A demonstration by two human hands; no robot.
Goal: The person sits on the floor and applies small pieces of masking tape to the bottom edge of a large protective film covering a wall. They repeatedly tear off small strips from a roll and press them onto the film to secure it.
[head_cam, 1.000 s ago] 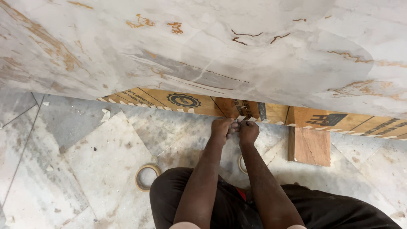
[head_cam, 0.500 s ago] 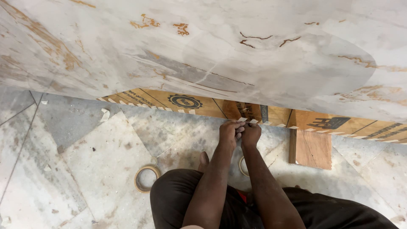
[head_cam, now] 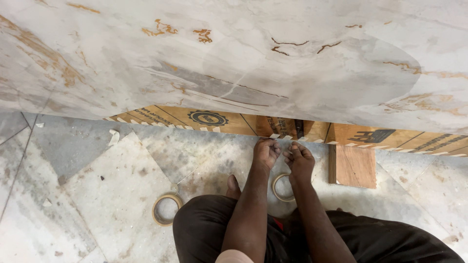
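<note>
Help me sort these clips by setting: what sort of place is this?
Probably a building site or fit-out in progress. A big marble slab leans over printed plywood sheets, masking tape rolls lie on the dusty stone floor, and an offcut wood block sits nearby.

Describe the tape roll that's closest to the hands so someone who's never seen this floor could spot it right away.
Start at the big marble slab across the top, then drop to the two hands, left hand and right hand, at its lower edge. The tape roll lies flat on the floor between the wrists, partly hidden, unlike the other roll, which lies fully exposed further left.
</note>
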